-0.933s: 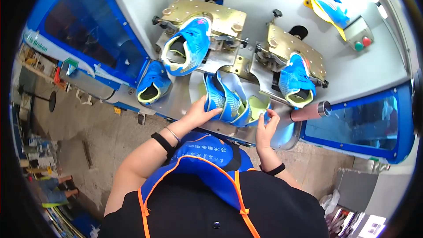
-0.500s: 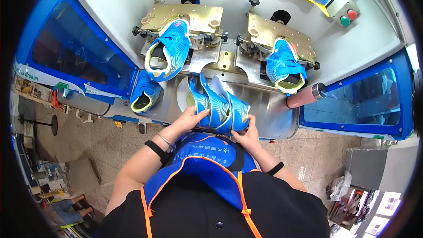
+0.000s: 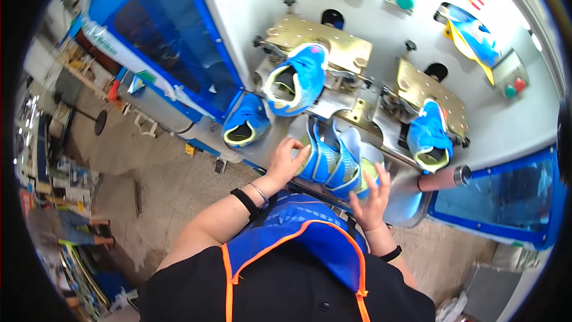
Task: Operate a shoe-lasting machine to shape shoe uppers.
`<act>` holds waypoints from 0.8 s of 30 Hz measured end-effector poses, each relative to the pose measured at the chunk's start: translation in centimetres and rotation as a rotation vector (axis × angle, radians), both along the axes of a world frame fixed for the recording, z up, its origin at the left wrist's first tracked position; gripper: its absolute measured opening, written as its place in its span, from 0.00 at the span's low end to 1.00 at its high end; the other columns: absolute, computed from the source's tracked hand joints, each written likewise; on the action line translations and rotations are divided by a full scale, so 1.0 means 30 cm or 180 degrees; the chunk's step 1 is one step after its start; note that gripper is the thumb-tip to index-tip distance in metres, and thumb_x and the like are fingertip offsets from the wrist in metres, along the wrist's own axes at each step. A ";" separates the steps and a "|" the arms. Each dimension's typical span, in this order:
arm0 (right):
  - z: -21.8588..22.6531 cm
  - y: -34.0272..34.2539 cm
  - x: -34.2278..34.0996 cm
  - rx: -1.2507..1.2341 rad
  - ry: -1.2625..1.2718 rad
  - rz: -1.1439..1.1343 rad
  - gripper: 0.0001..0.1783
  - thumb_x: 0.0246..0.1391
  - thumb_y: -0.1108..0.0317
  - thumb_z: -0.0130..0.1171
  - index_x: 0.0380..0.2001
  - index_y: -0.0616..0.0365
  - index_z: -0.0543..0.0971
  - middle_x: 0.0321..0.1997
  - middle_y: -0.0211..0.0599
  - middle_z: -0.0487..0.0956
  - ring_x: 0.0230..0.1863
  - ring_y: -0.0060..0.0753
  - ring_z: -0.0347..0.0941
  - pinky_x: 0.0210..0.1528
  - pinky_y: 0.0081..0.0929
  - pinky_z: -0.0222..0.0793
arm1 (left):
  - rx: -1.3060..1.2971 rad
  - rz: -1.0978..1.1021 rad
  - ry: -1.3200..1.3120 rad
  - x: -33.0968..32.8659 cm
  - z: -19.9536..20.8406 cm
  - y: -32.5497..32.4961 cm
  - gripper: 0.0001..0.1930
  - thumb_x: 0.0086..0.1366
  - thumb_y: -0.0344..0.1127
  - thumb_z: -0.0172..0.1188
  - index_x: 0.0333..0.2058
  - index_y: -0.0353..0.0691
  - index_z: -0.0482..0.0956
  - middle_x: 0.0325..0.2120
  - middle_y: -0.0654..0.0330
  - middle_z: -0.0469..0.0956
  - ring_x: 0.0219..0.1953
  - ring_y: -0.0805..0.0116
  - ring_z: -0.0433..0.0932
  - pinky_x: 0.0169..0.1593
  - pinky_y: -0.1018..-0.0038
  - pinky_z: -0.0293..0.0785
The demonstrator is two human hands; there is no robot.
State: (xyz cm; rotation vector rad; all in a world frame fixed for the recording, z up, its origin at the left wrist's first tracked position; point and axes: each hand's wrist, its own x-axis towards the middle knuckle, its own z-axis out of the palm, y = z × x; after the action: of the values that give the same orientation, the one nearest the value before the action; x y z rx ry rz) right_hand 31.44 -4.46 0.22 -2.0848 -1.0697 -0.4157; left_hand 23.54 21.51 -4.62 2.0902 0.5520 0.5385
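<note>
the row of blue shoe uppers (image 3: pixel 328 164) sits on the metal counter (image 3: pixel 407 198), fanned wider than before. the right hand (image 3: pixel 372 204), earlier gripping its right end, now spreads its fingers there; the left hand (image 3: pixel 282 164) touches the left end, grip unclear.

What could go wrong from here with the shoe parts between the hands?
The row of blue shoe uppers might fan apart or tip: the right hand is spread open at its right end, with no clear grip. The pink bottle is close beside a blue shoe, so moving that shoe could knock it.
</note>
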 end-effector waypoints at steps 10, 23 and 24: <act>-0.024 0.423 -0.011 -0.1613 -0.0733 0.1915 0.18 0.49 0.52 0.64 0.40 0.50 0.82 0.45 0.37 0.79 0.58 0.40 0.70 0.68 0.51 0.51 | 0.1791 0.1266 0.1552 -0.229 -0.077 0.300 0.15 0.54 0.37 0.66 0.40 0.44 0.76 0.37 0.59 0.76 0.48 0.55 0.73 0.47 0.56 0.67; -0.055 0.384 0.039 -0.1696 -0.1032 0.2064 0.18 0.46 0.51 0.64 0.35 0.52 0.79 0.36 0.36 0.74 0.47 0.39 0.72 0.66 0.57 0.55 | 0.2962 -0.0207 0.0870 -0.357 0.049 0.240 0.16 0.52 0.43 0.66 0.38 0.44 0.77 0.40 0.55 0.74 0.50 0.57 0.72 0.58 0.54 0.66; -0.052 0.388 0.026 -0.1679 -0.1116 0.2142 0.16 0.48 0.54 0.63 0.36 0.51 0.78 0.39 0.36 0.75 0.47 0.39 0.72 0.65 0.55 0.57 | 0.2927 -0.0895 0.1064 -0.381 0.066 0.242 0.17 0.52 0.43 0.66 0.39 0.43 0.77 0.43 0.54 0.75 0.52 0.57 0.72 0.59 0.57 0.66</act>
State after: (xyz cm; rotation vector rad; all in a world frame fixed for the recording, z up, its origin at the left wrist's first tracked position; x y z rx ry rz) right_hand 32.22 7.18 -1.35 -1.9412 -2.1824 -0.1645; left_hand 12.12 28.76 -2.62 3.1067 0.1747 0.2915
